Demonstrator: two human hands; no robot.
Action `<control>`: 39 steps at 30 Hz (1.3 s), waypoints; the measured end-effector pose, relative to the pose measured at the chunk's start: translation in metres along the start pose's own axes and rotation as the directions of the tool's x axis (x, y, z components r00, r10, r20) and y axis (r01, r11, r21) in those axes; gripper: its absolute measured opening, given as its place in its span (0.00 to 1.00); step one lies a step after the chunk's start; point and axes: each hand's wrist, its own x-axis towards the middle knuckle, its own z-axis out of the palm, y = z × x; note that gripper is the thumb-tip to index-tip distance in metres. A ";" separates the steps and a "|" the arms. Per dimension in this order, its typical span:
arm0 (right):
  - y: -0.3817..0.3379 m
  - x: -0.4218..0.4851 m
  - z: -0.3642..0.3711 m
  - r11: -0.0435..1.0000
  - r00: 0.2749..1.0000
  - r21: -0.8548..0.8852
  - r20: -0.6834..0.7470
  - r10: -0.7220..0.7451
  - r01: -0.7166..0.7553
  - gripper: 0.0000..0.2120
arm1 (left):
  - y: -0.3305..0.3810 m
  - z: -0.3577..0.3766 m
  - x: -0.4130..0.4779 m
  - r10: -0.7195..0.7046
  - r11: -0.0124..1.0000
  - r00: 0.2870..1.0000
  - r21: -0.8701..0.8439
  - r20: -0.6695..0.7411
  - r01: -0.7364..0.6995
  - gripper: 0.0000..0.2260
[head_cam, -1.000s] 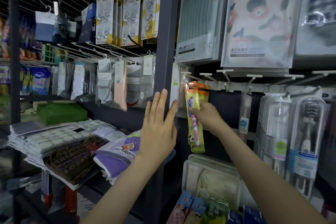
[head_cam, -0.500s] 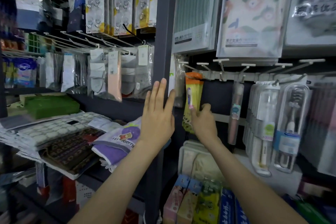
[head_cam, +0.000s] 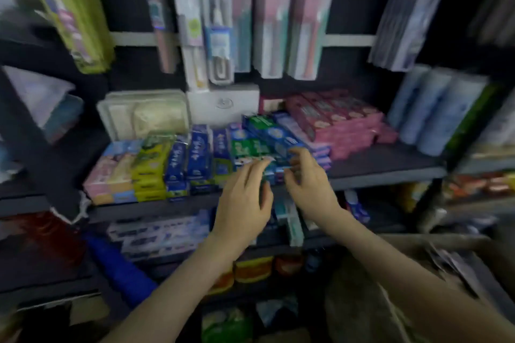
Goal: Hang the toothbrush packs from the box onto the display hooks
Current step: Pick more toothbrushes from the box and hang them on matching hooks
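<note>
Moved: left hand point(head_cam: 245, 203) and right hand point(head_cam: 309, 186), down from hung pack point(head_cam: 75, 11). Both empty, fingers loosely curled. Box point(head_cam: 412, 242): lower right, nearer right hand.

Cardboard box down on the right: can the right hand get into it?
Probably yes. The right hand holds nothing, and the cardboard box sits open just below and to the right of it, with nothing seen covering it. The picture is blurry, though.

One head-worn view looks forward and down, close to the shelf point(head_cam: 390, 167), hands point(head_cam: 245, 203) at frame centre.
</note>
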 end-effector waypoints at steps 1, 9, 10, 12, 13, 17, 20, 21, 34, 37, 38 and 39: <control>0.029 -0.017 -0.016 0.997 0.998 -0.032 -0.008 0.066 -0.066 0.18 | 0.015 0.022 -0.012 0.015 1.000 0.998 -0.021 0.066 -0.014 0.17; 0.255 -0.162 -0.137 0.764 0.789 -0.253 0.002 0.614 -0.594 0.28 | 0.150 0.192 -0.065 0.030 0.992 0.728 -0.111 0.685 0.064 0.23; 0.279 -0.176 -0.147 0.747 0.773 -0.276 0.021 0.634 -0.605 0.29 | 0.165 0.217 -0.071 0.012 0.993 0.693 -0.092 0.720 0.078 0.23; 0.327 -0.198 -0.162 0.699 0.724 -0.330 0.066 0.687 -0.634 0.32 | 0.193 0.268 -0.083 -0.052 0.994 0.606 -0.020 0.794 0.112 0.24; 0.348 -0.208 -0.168 0.668 0.688 -0.359 0.090 0.720 -0.652 0.32 | 0.206 0.293 -0.089 -0.085 0.993 0.551 0.025 0.830 0.116 0.25; 0.410 -0.235 -0.173 0.667 0.629 -0.510 0.278 0.726 -0.543 0.30 | 0.245 0.373 -0.117 -0.185 0.981 0.349 0.150 0.919 0.124 0.28; 0.440 -0.241 -0.170 0.701 0.621 -0.507 0.352 0.700 -0.502 0.36 | 0.258 0.415 -0.136 -0.262 0.956 0.226 0.220 0.938 0.194 0.30; 0.449 -0.242 -0.170 0.727 0.631 -0.513 0.389 0.671 -0.457 0.36 | 0.261 0.426 -0.141 -0.277 0.948 0.198 0.234 0.940 0.217 0.32; 0.496 -0.246 -0.204 0.858 0.673 -0.503 0.671 0.310 0.107 0.42 | 0.267 0.452 -0.166 -0.313 0.950 0.275 0.301 0.909 0.086 0.24; 0.500 -0.244 -0.200 0.835 0.700 -0.528 0.656 0.283 0.157 0.37 | 0.263 0.448 -0.162 -0.337 0.941 0.264 0.336 0.904 0.052 0.22; 0.502 -0.244 -0.196 0.826 0.716 -0.533 0.648 0.260 0.182 0.36 | 0.263 0.448 -0.160 -0.337 0.939 0.261 0.341 0.905 0.029 0.22; 0.503 -0.244 -0.192 0.819 0.720 -0.533 0.652 0.236 0.214 0.34 | 0.263 0.449 -0.158 -0.338 0.938 0.255 0.347 0.906 0.011 0.22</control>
